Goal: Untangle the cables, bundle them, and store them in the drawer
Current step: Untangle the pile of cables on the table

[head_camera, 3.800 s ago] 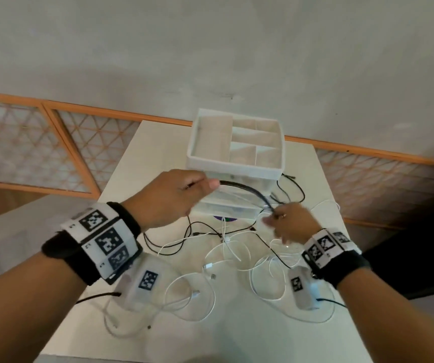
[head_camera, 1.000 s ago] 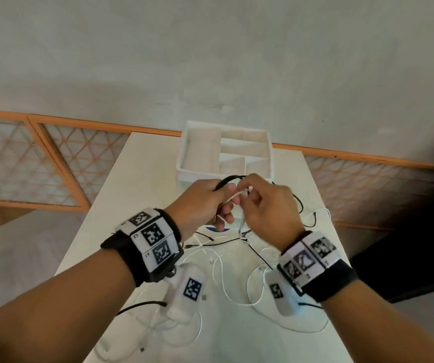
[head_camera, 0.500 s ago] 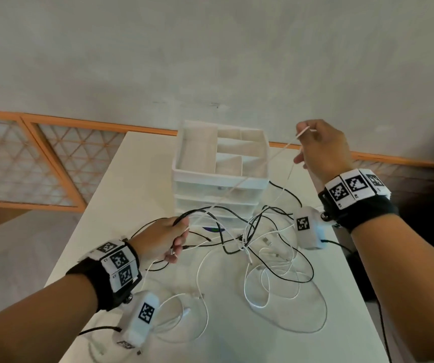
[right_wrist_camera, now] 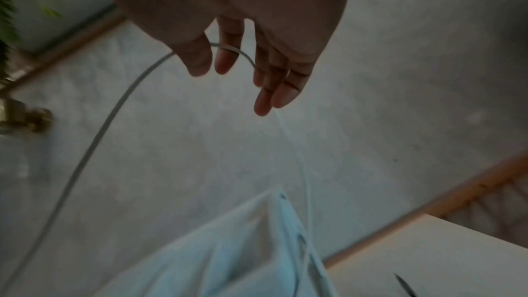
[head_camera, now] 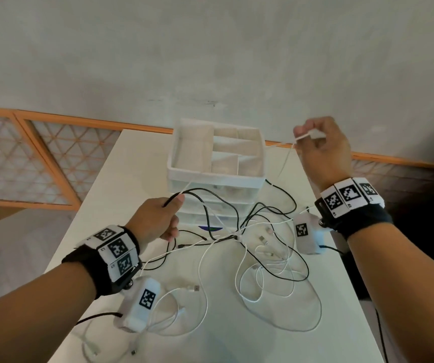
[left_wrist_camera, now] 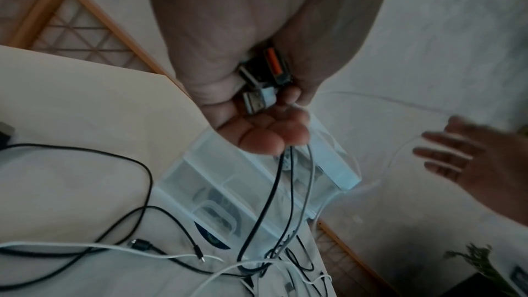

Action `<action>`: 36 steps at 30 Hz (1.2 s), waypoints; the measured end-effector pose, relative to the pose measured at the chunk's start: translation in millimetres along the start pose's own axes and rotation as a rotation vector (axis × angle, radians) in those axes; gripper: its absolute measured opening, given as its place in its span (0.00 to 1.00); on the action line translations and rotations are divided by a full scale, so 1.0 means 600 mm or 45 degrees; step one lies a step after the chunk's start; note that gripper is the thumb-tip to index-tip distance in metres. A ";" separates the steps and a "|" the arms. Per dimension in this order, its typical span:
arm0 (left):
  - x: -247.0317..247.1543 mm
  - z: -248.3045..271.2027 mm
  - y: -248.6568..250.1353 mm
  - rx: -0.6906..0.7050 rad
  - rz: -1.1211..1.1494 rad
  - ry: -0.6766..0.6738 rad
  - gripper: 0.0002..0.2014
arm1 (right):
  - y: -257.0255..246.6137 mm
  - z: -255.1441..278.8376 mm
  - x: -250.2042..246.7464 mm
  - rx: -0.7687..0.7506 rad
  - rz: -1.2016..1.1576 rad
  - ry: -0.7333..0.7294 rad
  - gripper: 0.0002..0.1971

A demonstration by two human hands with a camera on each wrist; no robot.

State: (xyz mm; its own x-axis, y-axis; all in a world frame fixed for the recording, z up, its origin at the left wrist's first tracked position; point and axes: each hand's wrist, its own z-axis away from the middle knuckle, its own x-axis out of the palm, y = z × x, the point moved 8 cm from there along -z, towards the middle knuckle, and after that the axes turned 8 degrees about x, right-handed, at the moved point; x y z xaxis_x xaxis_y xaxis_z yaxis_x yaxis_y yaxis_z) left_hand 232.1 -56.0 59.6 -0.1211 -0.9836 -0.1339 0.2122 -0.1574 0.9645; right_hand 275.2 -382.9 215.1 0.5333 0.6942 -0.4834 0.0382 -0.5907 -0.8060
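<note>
My left hand [head_camera: 155, 218] grips a bunch of plugs [left_wrist_camera: 262, 82], black and white cables trailing from it. My right hand [head_camera: 323, 150], up at two o'clock from the left, pinches one white cable [head_camera: 286, 163] between thumb and forefinger; it runs down toward seven o'clock into the knot [head_camera: 238, 234] (nearer my left hand) on the table [head_camera: 137, 158], in front of the drawer unit [head_camera: 216, 163].
</note>
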 end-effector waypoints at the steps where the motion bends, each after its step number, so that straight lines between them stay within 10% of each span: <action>1: 0.011 -0.001 0.003 -0.004 0.034 -0.009 0.17 | -0.030 0.005 -0.004 -0.071 -0.088 0.016 0.09; 7: 0.075 0.004 0.032 0.030 0.039 -0.116 0.16 | -0.085 0.010 -0.020 -0.290 -0.164 0.062 0.13; 20: 0.039 0.013 0.067 0.041 0.132 -0.110 0.22 | 0.293 0.094 0.053 0.529 0.387 -0.730 0.16; 30: 0.054 0.020 0.073 0.082 0.051 -0.122 0.22 | 0.099 -0.003 0.003 0.084 0.043 -0.223 0.44; 36: 0.051 0.031 0.061 0.123 -0.078 -0.164 0.20 | 0.191 0.071 0.066 0.399 0.642 -0.676 0.44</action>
State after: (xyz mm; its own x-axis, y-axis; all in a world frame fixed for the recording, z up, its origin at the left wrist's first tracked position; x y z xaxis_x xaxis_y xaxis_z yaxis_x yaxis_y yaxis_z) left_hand 218.0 -90.2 95.2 -0.2557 -0.9519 -0.1686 0.1070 -0.2012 0.9737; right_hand 264.3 -405.5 89.2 -0.0542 0.5242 -0.8499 -0.3818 -0.7973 -0.4674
